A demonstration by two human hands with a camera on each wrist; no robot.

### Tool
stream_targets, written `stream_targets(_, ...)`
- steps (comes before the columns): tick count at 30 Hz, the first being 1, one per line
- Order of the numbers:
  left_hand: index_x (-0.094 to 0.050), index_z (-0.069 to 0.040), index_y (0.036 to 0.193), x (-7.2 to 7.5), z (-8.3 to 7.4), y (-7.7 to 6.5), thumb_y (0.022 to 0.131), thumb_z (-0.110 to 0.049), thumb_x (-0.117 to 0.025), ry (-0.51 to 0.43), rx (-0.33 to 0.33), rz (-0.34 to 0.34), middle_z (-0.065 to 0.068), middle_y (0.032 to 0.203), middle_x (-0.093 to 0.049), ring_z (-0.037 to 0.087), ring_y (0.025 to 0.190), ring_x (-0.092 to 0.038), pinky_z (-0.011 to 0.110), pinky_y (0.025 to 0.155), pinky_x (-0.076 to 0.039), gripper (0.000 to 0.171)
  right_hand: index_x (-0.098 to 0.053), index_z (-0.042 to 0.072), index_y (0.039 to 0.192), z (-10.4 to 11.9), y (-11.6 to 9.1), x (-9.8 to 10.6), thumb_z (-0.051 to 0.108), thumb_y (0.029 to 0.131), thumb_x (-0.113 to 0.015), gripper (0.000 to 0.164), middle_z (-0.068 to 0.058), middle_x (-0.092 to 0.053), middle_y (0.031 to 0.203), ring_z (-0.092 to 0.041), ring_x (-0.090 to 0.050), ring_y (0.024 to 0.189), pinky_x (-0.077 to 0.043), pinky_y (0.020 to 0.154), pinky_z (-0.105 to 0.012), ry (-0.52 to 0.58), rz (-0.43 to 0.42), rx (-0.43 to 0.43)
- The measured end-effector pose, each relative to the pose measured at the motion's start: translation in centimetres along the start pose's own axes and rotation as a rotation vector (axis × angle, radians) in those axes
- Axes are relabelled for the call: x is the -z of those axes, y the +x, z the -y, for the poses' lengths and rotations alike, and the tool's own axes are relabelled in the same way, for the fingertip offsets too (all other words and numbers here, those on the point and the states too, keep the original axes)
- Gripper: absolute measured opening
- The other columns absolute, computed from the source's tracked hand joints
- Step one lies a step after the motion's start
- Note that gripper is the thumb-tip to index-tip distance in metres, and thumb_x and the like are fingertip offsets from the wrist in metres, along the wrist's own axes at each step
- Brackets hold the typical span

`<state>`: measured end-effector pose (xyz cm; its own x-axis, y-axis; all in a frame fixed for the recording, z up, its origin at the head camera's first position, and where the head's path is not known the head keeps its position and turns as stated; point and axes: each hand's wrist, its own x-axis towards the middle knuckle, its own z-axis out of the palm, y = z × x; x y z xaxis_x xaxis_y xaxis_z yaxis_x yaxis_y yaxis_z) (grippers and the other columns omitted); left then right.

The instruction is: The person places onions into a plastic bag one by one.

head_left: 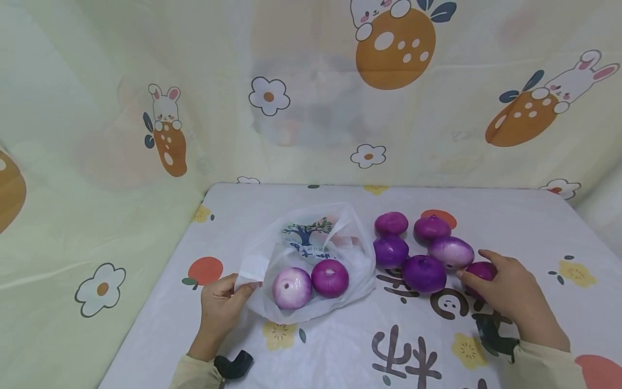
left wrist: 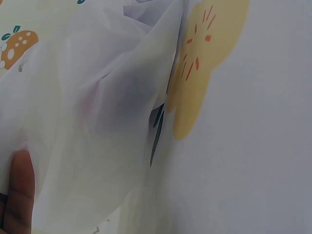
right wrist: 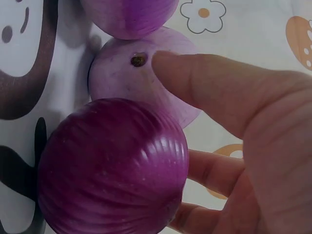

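One plastic bag (head_left: 308,249) lay on the bench (head_left: 335,362), holding two onions (head_left: 292,288) side by side; six more onions (head_left: 424,274) clustered to its right, making eight. The left hand (head_left: 221,310) pinched the bag's edge. The right hand (head_left: 515,297) had a wide grip, spread around one onion (head_left: 483,270) at the cluster's right end.

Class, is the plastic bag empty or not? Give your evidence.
Not empty: two onions show inside the plastic bag, whose edge the left hand pinches.
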<state>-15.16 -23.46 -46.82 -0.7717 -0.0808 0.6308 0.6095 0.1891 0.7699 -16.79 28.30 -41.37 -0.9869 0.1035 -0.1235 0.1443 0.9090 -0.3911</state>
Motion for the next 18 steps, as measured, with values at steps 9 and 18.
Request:
stream_targets(9, -0.077, 0.007, 0.081, -0.03, -0.13, -0.04, 0.075, 0.023, -0.067, 0.009, 0.018, -0.010, -0.006, 0.079, -0.077, 0.001, 0.066, -0.058, 0.018, 0.055, -0.045, 0.019, -0.033, -0.013, 0.151, -0.55, 0.20, -0.15, 0.063, 0.094, -0.066, 0.100, -0.051, -0.040, 0.130, -0.063, -0.051, 0.107, -0.050, 0.082, -0.072, -0.011, 0.040, -0.001)
stream_targets(18, -0.076, 0.007, 0.082, 0.01, 0.05, -0.09, 0.076, 0.023, -0.067, -0.015, 0.021, -0.005, -0.006, 0.080, -0.077, 0.001, 0.068, -0.060, 0.017, 0.058, -0.048, 0.019, -0.035, -0.015, 0.147, -0.95, 0.32, -0.36, 0.057, 0.094, -0.068, 0.095, -0.052, -0.045, 0.123, -0.061, -0.056, 0.100, -0.053, 0.076, -0.068, -0.012, 0.035, 0.014)
